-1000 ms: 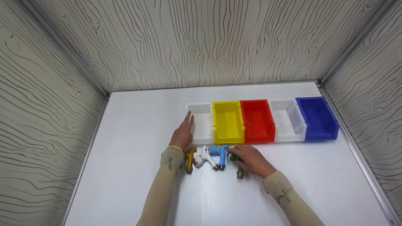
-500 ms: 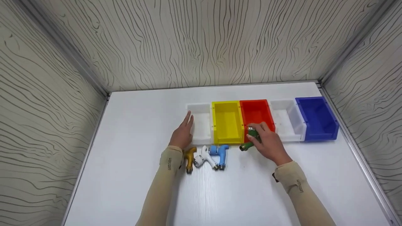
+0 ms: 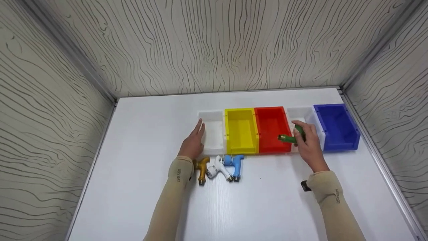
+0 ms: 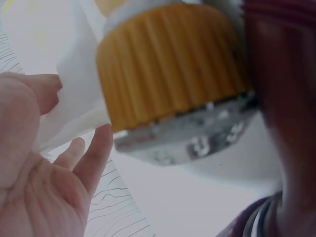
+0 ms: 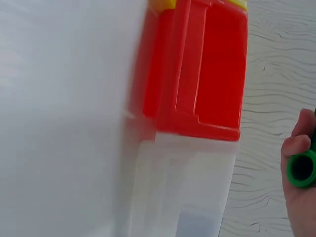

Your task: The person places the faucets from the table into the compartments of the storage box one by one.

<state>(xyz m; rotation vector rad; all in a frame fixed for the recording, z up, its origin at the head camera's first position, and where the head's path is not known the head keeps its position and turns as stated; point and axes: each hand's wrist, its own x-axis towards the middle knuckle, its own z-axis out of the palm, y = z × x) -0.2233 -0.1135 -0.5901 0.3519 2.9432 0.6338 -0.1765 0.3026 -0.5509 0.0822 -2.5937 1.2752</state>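
Note:
My right hand grips a green tap above the right-hand white bin, its threaded end pointing left over the red bin. In the right wrist view, the green tap shows its round open end at the edge. With fingers extended, my left hand rests against the outer side of the left-hand white bin. Beside that wrist lies a gold tap; its ribbed knob looms large in the left wrist view. A white tap and a blue tap lie alongside.
Joined in one row are the white bins, a yellow bin, the red bin and a blue bin. They stand on a white table. Wood-patterned panels enclose the table at the back and sides.
My right hand has lifted the green tap from the table and carried it right, past the red bin, to above the right-hand white bin. My left hand has stayed in place.

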